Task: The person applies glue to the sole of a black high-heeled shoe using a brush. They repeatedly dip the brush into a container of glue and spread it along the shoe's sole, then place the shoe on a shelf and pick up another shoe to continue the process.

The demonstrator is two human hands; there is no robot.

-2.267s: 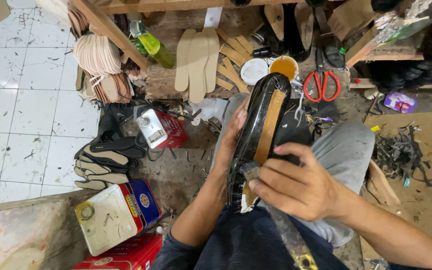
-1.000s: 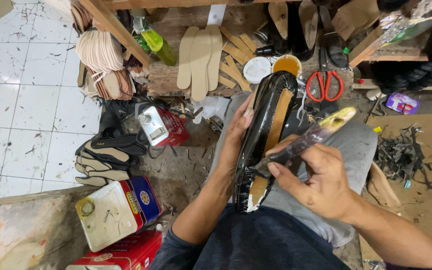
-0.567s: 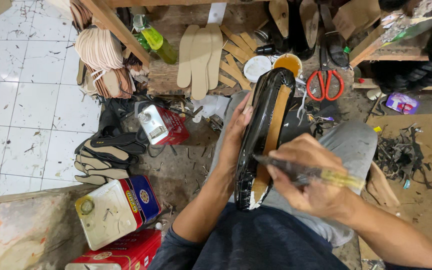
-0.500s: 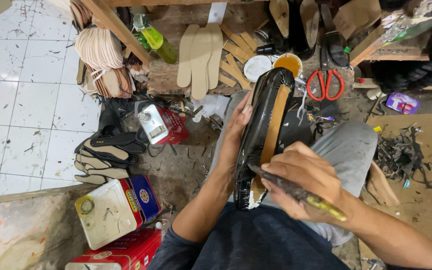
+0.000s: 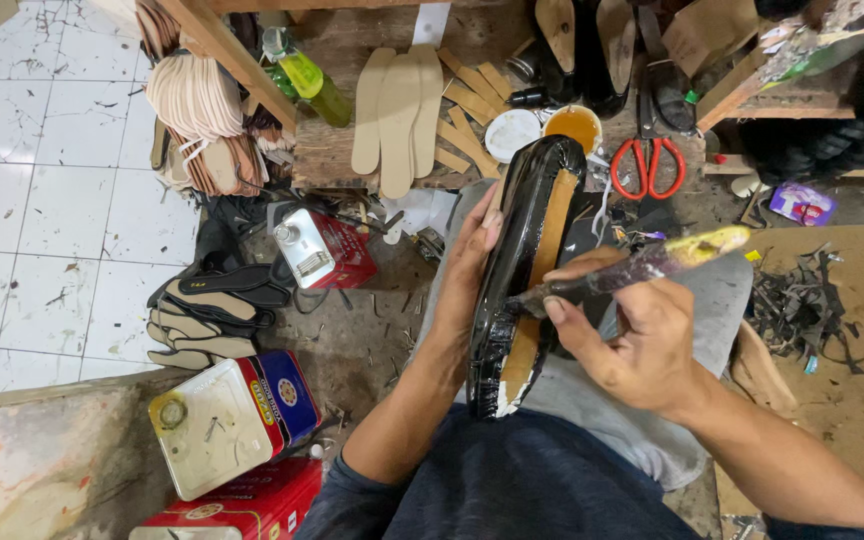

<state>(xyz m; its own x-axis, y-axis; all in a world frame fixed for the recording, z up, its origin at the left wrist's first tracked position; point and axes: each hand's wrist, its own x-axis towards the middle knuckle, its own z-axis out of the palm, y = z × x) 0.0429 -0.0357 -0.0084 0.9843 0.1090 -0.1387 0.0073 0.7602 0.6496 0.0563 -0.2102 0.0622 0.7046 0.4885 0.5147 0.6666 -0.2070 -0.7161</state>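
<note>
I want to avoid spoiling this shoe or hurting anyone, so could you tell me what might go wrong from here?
The brush in the right hand works near the glossy black upper; a slip could smear it. The left hand steadies the shoe only at its edge on the lap, so it may twist. The open glue pot sits just beyond the toe and could be knocked.
</note>
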